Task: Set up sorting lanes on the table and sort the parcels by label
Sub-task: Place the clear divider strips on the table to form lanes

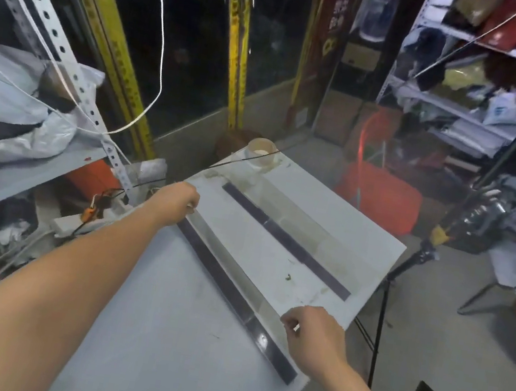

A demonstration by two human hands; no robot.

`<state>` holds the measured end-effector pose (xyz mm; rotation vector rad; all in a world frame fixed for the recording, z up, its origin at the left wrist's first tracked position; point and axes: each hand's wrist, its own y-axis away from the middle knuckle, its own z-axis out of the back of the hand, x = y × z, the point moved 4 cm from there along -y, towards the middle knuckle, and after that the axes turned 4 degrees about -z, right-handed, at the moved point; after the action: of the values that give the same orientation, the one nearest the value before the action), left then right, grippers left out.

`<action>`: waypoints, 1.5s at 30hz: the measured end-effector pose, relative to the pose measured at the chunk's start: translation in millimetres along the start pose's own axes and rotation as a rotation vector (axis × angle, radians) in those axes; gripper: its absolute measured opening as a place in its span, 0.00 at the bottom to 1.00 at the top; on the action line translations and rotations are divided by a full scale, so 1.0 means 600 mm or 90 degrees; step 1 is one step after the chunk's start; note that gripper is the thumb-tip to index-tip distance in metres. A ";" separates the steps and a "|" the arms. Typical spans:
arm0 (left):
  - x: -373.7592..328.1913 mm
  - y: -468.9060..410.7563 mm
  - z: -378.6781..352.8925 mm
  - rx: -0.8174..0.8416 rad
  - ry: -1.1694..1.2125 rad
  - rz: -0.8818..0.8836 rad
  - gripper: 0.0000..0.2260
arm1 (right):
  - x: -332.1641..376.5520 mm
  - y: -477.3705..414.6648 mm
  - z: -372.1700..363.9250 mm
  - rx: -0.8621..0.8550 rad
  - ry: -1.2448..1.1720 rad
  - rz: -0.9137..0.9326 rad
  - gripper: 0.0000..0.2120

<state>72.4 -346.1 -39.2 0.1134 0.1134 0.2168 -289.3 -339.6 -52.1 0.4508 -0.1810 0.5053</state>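
White table (180, 335) — both hands (178, 201) pinching clear tape (238, 270)

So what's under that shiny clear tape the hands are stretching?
Under the clear tape lies a dark strip on the white table, showing through. The left hand and right hand hide the tape's ends. No parcels there.
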 end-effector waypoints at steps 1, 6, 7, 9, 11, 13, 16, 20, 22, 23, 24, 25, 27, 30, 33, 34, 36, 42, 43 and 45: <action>0.007 -0.008 -0.003 0.007 -0.002 0.001 0.06 | 0.002 -0.009 -0.003 -0.001 0.004 -0.005 0.15; 0.021 -0.034 -0.018 0.007 -0.012 -0.021 0.06 | -0.004 -0.038 -0.008 0.001 0.018 -0.031 0.14; 0.022 -0.037 -0.020 0.005 -0.011 -0.025 0.06 | -0.005 -0.041 -0.008 0.005 0.016 -0.031 0.14; 0.024 -0.039 -0.019 0.004 -0.011 -0.034 0.06 | -0.006 -0.041 -0.006 0.013 0.014 -0.030 0.15; 0.025 -0.038 -0.018 0.013 -0.017 -0.039 0.05 | -0.007 -0.041 -0.006 0.012 0.018 -0.028 0.15; 0.027 -0.036 -0.018 0.021 -0.022 -0.044 0.05 | -0.008 -0.040 -0.005 0.012 0.022 -0.031 0.15; 0.028 -0.031 -0.016 0.038 -0.028 -0.050 0.05 | -0.009 -0.037 -0.006 0.013 0.027 -0.028 0.14; 0.030 -0.026 -0.023 0.044 -0.033 -0.048 0.04 | -0.012 -0.033 -0.006 -0.004 0.031 -0.026 0.13; 0.031 -0.022 -0.026 0.045 -0.036 -0.043 0.04 | -0.012 -0.032 -0.006 -0.010 0.034 -0.023 0.13; 0.033 -0.020 -0.027 0.048 -0.038 -0.041 0.04 | -0.012 -0.032 -0.007 -0.010 0.035 -0.021 0.13; 0.034 -0.019 -0.027 0.050 -0.041 -0.041 0.04 | -0.011 -0.032 -0.008 -0.009 0.039 -0.018 0.13; 0.034 -0.018 -0.026 0.054 -0.044 -0.041 0.04 | -0.011 -0.032 -0.009 -0.008 0.045 -0.016 0.13; 0.032 -0.018 -0.025 0.069 -0.048 -0.039 0.05 | -0.011 -0.033 -0.007 -0.009 0.057 -0.011 0.13; 0.027 -0.022 -0.021 0.073 -0.050 -0.038 0.06 | -0.010 -0.033 -0.006 -0.007 0.048 -0.009 0.13; 0.020 -0.027 -0.019 0.068 -0.051 -0.047 0.09 | -0.008 -0.032 0.001 -0.001 0.020 -0.002 0.12; 0.019 -0.027 -0.020 0.074 -0.057 -0.046 0.11 | -0.007 -0.032 0.002 0.007 0.015 0.003 0.12; 0.015 -0.026 -0.026 0.088 -0.065 -0.046 0.15 | -0.007 -0.034 0.004 0.034 0.011 0.003 0.12; -0.005 -0.011 -0.011 0.083 -0.130 -0.021 0.23 | -0.004 -0.030 0.014 0.057 0.018 0.000 0.19; -0.007 -0.003 -0.004 0.080 -0.151 -0.013 0.23 | -0.002 -0.026 0.018 0.052 0.019 0.007 0.20; -0.010 0.014 0.013 0.073 -0.186 0.002 0.20 | 0.003 -0.018 0.025 0.037 0.024 0.023 0.21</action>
<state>65.7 -340.3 -30.1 0.2572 -0.1658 0.1941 -282.8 -354.2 -42.3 0.4945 -0.1392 0.5558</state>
